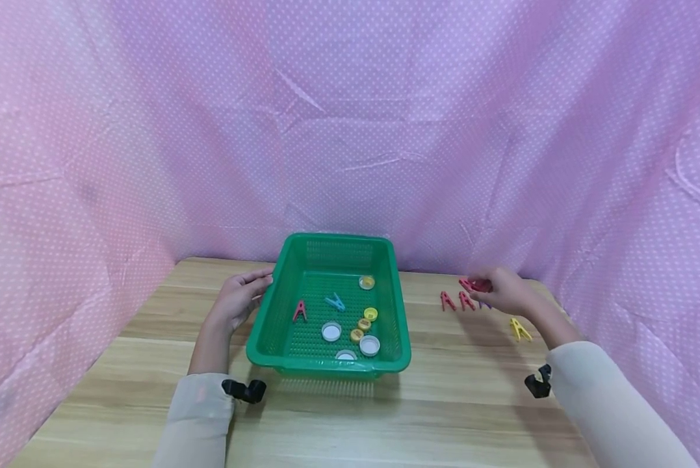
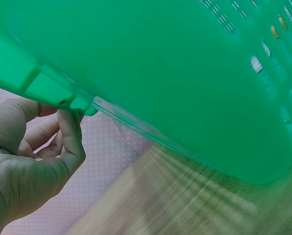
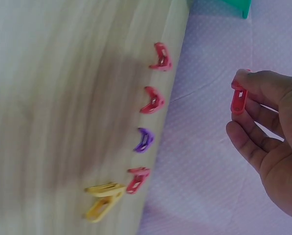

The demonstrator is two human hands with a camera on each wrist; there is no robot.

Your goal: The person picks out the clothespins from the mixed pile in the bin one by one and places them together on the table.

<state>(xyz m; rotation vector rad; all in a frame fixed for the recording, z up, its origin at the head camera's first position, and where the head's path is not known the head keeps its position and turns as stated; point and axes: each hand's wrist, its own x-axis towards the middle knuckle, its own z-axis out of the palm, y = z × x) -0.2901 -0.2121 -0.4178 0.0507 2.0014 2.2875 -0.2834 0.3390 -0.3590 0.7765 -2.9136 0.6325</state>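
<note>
My left hand (image 1: 240, 300) pinches the left rim of a green plastic basket (image 1: 402, 325); in the left wrist view its thumb and fingers (image 2: 70, 139) meet at that rim. Inside the basket lie a red clothespin (image 1: 299, 311), a blue clothespin (image 1: 335, 302) and several white and yellow bottle caps (image 1: 331, 331). Off to the right, my right hand (image 1: 502, 290) holds a red clothespin (image 3: 239, 100) between thumb and fingers, raised off the table. Beneath it on the table are red clothespins (image 3: 153, 100), a purple clothespin (image 3: 144, 140) and a yellow clothespin (image 1: 520, 329).
The wooden table (image 1: 443, 403) carries everything. Pink dotted cloth (image 1: 350, 130) hangs behind its back edge and along both sides. Black clips (image 1: 244, 390) sit at both sleeve cuffs.
</note>
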